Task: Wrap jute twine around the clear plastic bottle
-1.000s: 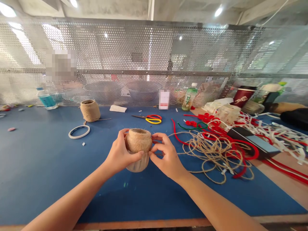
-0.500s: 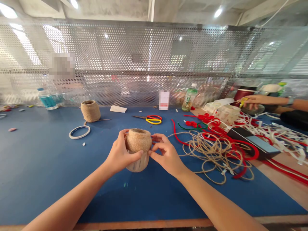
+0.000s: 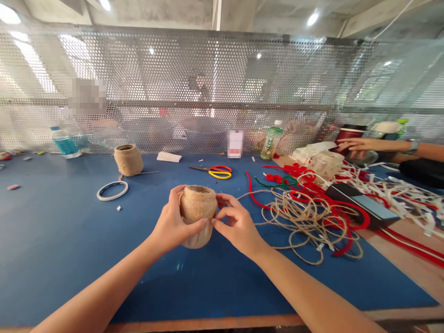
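Note:
My left hand [image 3: 172,223] grips a small ribbed pale cup, its upper half wound with jute twine [image 3: 198,205], from the left side. My right hand [image 3: 236,225] pinches the cup's right side with thumb and fingers, where the winding ends. The cup's lower part shows bare below my fingers. A loose tangle of jute twine [image 3: 312,226] lies on the table to the right of my right hand, and a strand seems to run from it to the cup. A jute twine spool [image 3: 128,160] stands further off to the left.
On the blue table mat [image 3: 69,240] lie scissors [image 3: 217,172] and a tape ring [image 3: 112,190]. Red pipe cleaners [image 3: 348,217] and white strips [image 3: 398,199] heap at right, beside a dark box [image 3: 360,206]. A co-worker's hand [image 3: 359,147] reaches in beyond them. A perforated metal screen [image 3: 173,69] stands behind.
A co-worker's hand and forearm have come in at the far right. My hands and the cup stay nearly the same, and the whole view has shifted slightly.

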A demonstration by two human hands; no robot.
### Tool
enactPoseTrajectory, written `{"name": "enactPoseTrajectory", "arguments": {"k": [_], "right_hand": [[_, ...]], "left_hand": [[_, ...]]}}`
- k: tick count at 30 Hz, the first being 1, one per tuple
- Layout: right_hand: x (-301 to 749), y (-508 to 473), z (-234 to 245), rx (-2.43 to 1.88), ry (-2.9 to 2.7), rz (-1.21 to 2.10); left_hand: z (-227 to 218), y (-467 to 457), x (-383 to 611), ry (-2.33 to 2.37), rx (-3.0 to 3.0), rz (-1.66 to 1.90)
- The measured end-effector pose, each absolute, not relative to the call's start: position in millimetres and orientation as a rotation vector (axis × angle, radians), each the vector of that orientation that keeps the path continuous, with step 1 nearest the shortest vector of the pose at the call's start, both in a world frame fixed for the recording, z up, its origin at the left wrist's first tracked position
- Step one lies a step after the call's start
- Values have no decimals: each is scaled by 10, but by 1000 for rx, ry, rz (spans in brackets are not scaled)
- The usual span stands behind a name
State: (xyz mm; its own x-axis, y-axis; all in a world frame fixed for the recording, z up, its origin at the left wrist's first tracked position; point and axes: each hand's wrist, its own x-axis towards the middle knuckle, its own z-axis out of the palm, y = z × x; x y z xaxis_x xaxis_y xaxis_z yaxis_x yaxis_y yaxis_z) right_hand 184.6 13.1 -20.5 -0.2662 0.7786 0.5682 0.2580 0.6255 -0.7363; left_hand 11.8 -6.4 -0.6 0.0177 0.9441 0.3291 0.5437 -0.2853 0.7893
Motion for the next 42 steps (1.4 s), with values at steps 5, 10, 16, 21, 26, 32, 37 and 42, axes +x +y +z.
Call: {"name": "enactPoseTrajectory", "arguments": {"k": [5,10,16,21,26,32,37,42], "right_hand": [[1844,89,-184,-834,-1833,621],[1859,37,-102,-818,-1828,574],[1862,10,-62,-823,-1865,522],[1870,-3,-60,-851,-1898,504],[1876,-7,-32,-884,-1932,517],[1878,12,-25,-889,-1950,524],[1888,24,-31,-867,-1949,530],[1892,34,-34,-865,-1935,562]], "left_hand": [[-40,-43,111,1411,1768,1288],[-106,-25,116,1290,1647,1306],[-129,-34,132,1233,1595,1351],[-148,-19,134,1248,1605,1339],[-146,4,138,1259,1617,1331],[-144,18,128,1257,1625,1315],[-161,27,116,1247,1633,1304],[-158,25,116,1242,1646,1315]]}}
